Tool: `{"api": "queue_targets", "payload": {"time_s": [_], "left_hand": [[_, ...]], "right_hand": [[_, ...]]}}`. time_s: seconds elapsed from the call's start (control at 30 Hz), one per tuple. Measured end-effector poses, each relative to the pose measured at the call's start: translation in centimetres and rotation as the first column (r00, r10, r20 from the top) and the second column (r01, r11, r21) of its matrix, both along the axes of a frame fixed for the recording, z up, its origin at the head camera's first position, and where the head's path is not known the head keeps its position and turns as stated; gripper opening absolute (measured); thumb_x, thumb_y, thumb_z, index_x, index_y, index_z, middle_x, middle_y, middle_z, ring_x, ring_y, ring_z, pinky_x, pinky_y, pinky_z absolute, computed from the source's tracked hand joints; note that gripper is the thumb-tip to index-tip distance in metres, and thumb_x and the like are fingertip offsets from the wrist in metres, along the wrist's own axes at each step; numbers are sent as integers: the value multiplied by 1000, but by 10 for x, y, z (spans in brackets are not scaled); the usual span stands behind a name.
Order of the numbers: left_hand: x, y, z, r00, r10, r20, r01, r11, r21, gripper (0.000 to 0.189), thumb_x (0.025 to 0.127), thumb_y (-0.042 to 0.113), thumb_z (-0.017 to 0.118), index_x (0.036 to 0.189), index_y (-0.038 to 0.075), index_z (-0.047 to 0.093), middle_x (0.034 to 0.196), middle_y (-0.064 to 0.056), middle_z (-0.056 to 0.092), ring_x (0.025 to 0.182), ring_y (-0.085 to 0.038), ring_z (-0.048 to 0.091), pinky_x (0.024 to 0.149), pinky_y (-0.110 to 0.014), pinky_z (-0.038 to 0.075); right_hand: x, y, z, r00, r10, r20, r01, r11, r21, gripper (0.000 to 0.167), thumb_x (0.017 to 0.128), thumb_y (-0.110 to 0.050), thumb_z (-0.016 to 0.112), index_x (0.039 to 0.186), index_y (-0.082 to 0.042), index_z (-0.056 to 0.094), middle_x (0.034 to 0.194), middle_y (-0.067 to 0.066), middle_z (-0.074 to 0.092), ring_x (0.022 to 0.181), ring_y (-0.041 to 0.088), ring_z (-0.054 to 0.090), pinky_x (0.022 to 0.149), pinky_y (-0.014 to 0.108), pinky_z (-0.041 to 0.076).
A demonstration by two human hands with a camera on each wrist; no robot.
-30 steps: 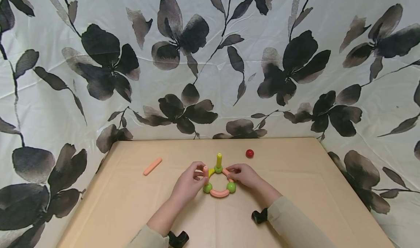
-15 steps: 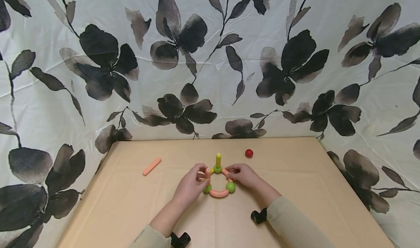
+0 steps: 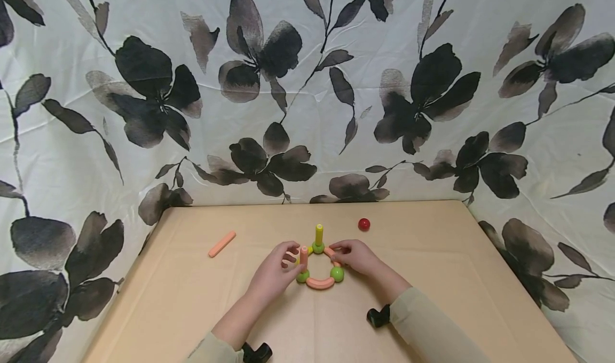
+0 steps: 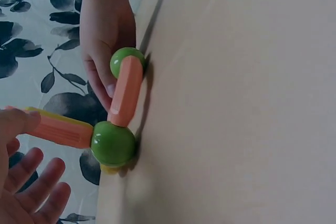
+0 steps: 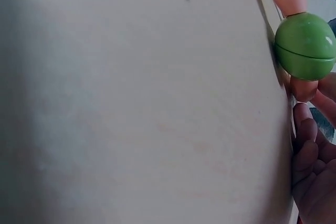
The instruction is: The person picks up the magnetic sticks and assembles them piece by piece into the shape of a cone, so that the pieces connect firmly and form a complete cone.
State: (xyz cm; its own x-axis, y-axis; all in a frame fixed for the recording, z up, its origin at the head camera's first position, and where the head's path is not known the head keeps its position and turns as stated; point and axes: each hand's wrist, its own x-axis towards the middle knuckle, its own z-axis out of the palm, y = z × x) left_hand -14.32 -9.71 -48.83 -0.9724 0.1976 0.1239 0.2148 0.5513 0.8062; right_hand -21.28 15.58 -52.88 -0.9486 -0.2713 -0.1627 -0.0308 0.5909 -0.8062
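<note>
A ring of magnetic-looking toy rods and balls lies on the table: green balls, a curved orange rod in front, and yellow rods toward the back left. From its left green ball rises an upright orange rod. My left hand is beside that rod, thumb at it, the other fingers loosely spread in the left wrist view. My right hand pinches the orange rod on the ring's right side. A yellow rod stands on the back green ball.
A loose orange rod lies at the left of the tan table. The red ball is at the back, right of the ring. Behind the table hangs a white cloth with dark flowers.
The left hand came slightly right with the upright rod, then drew back left as its fingers loosened, leaving the rod standing. My right hand has stayed at the ring's right side.
</note>
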Motion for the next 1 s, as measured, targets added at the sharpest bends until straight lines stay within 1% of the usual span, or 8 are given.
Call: {"api": "queue_targets", "payload": {"time_s": [0.07,0.2,0.3,0.37,0.5,0.6,0.8,1.0], "left_hand": [[1,-2,-3,1000,9,23,-9,1000,-14,44,88,19,76,127,13,58,115,-2,62,101,-20,61,84,-38,52],[2,-5,-10,995,36,98,-28,997,-78,40,88,22,75,124,12,60,113,-1,62,97,-17,61,78,-36,52],[2,-5,-16,987,34,155,-15,992,-125,37,88,24,75,120,12,61,108,1,63,91,-14,60,73,-34,51],[2,-4,-20,984,24,174,2,989,-145,35,87,25,76,117,10,62,104,1,62,85,-13,58,70,-34,49],[1,-1,-26,985,19,173,14,982,-188,33,85,29,78,108,11,62,93,2,60,77,-14,53,67,-34,44],[0,1,-28,986,16,167,20,977,-210,32,84,31,78,103,12,60,89,1,58,75,-14,50,67,-34,42],[1,3,-28,986,23,166,15,974,-225,35,82,32,81,101,14,59,88,1,56,75,-15,50,67,-34,42],[2,0,-29,984,53,172,-17,979,-205,33,84,32,80,103,15,60,90,3,58,77,-14,51,69,-34,43]], "right_hand": [[0,0,0,1000,-6,-3,6,1000,3,33,86,-23,78,117,-12,74,87,-1,62,83,16,53,72,30,44],[0,-1,-1,1000,-15,-7,15,1000,1,33,86,-22,79,117,-12,73,87,0,61,83,17,53,72,30,44],[0,-1,-1,1000,-17,-5,17,1000,-5,32,86,-22,78,116,-12,73,88,0,61,83,17,53,72,30,44],[0,-1,-1,1000,-17,-3,17,1000,-5,32,86,-23,78,117,-12,73,89,0,62,84,17,53,73,30,45],[1,-1,-1,1000,-21,5,21,1000,-8,33,86,-23,78,117,-12,73,89,0,61,84,17,53,72,30,44],[2,-2,1,1000,-26,11,26,1000,-9,33,86,-22,78,117,-12,73,88,1,60,83,17,52,70,30,44],[4,-4,3,999,-33,11,33,999,-2,30,87,-21,78,115,-12,74,87,1,59,82,17,52,69,30,43],[10,-6,4,999,-25,-39,26,999,37,26,86,-21,78,110,-13,74,84,0,59,81,17,52,71,31,43]]}}
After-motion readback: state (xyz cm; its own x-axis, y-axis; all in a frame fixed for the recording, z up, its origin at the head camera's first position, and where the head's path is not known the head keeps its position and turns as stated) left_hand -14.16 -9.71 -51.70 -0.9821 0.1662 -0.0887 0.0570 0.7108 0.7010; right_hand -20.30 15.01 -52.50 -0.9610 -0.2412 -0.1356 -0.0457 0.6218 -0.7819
